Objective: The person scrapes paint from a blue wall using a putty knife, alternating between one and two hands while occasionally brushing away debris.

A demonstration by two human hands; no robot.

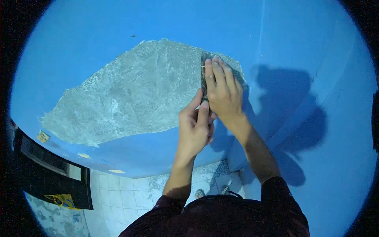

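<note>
A large grey plastered patch [138, 87] with a rough, streaky surface covers part of the blue wall [98, 35]. Near the patch's right end, a dark flat tool [204, 75] lies against the plaster. My right hand [225, 89] is laid over the tool, its fingers stretched upward and pressing on its face. Just below and to the left, my left hand [195, 126] is closed at the tool's lower end, thumb and fingertips around it. Most of the tool is hidden under my right hand.
Dark furniture [31, 170] with a yellow item [63, 200] stands at lower left. A small beige fitting [43, 136] is on the wall. White floor tiles [122, 195] show below. A blue side wall [335, 158] bearing shadows rises at right.
</note>
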